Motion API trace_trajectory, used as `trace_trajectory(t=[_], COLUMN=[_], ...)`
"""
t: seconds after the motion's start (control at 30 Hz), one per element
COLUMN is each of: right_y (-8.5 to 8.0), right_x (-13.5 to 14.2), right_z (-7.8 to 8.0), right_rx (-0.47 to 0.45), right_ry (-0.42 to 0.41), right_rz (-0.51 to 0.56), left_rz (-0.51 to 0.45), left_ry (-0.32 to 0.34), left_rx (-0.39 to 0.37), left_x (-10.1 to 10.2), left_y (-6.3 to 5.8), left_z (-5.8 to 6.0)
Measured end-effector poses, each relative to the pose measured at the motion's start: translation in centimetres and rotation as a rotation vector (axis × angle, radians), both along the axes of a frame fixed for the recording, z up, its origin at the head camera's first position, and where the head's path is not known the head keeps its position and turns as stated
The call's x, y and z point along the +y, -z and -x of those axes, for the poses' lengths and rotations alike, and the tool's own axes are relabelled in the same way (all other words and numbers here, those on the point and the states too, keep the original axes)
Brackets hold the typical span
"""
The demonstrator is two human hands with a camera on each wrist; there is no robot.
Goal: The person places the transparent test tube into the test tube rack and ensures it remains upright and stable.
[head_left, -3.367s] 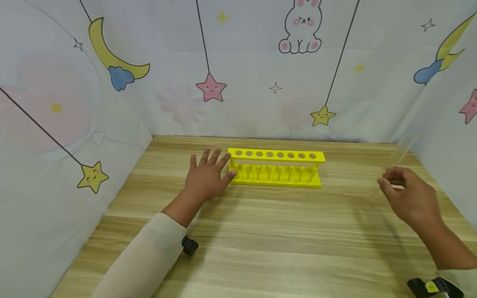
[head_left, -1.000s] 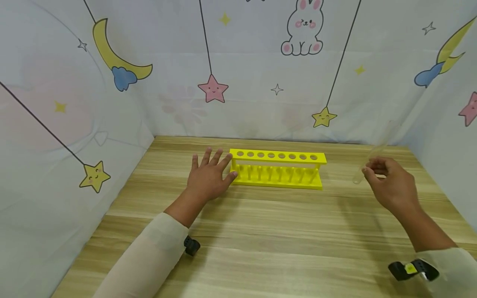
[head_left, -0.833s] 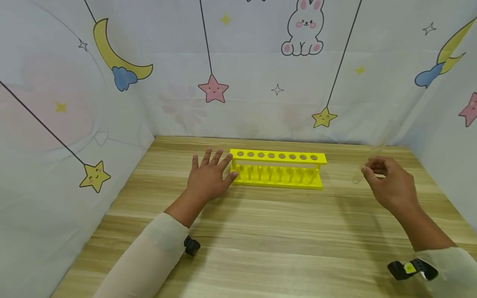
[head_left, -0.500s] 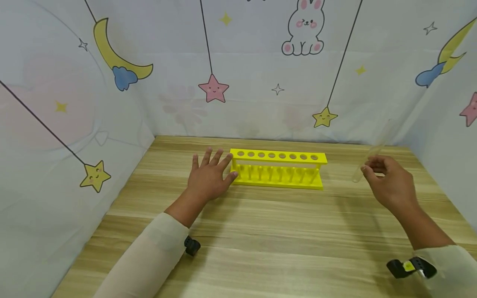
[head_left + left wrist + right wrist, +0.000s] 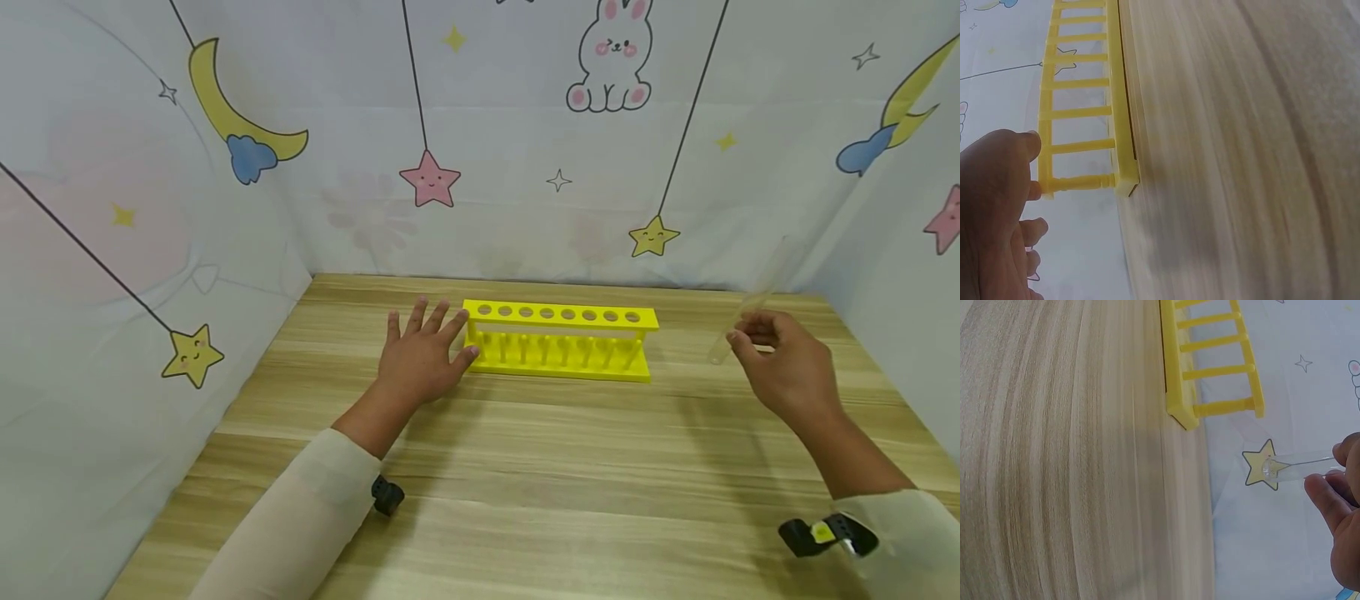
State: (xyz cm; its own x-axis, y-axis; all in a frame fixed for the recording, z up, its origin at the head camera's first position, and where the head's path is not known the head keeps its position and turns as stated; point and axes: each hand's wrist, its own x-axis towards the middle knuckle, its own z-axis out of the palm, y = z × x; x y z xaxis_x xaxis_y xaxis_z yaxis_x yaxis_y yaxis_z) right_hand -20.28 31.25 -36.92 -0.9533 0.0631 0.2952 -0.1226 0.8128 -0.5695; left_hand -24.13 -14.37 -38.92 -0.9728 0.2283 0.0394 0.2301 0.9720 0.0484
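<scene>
A yellow test tube rack (image 5: 558, 367) stands toward the back of the table, its row of top holes and its pegs bare of tubes. My left hand (image 5: 420, 358) is at the rack's left end, fingers spread and straight, the thumb and index finger at its edge. Right of the rack, my right hand (image 5: 795, 367) pinches a clear test tube (image 5: 772, 271) between thumb and fingers, above the table. The tube leans, its upper end away to the right. In the right wrist view the rounded end of the test tube (image 5: 1291, 465) sticks out past the fingertips.
The wood-grain table (image 5: 525, 483) is bounded at the back and sides by a white cloth (image 5: 510, 225) printed with stars, moons and a rabbit. Black wrist straps sit on both sleeves.
Over the earlier seconds my right hand moved left toward the rack with the test tube. In the last half second it has risen only slightly. My left hand stays at the rack.
</scene>
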Motion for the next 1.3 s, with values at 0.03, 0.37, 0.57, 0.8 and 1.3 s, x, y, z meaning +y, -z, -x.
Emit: trace_trajectory(t=[0.03,0.37,0.57,0.8,1.3], right_y=[0.0,0.0,-0.1,-0.1,-0.7], right_x=[0.0,-0.2,-0.3,-0.3,-0.7], right_z=[0.1,0.5,0.6,0.8,1.4], right_rx=[0.001,0.002,0.018,0.007,0.024], right_ry=[-0.005,-0.012,-0.011,-0.008,-0.006], right_rz=[0.006,0.005,0.004,0.017,0.019], left_rz=[0.0,0.001,-0.002,0.01,0.0], left_ry=[0.0,0.001,-0.007,-0.01,-0.014], left_rx=[0.001,0.004,-0.002,-0.004,-0.001], left_x=[0.0,-0.1,-0.1,0.0,0.1], left_y=[0.0,0.2,0.2,0.2,0.3], left_z=[0.0,0.1,0.0,0.1,0.1])
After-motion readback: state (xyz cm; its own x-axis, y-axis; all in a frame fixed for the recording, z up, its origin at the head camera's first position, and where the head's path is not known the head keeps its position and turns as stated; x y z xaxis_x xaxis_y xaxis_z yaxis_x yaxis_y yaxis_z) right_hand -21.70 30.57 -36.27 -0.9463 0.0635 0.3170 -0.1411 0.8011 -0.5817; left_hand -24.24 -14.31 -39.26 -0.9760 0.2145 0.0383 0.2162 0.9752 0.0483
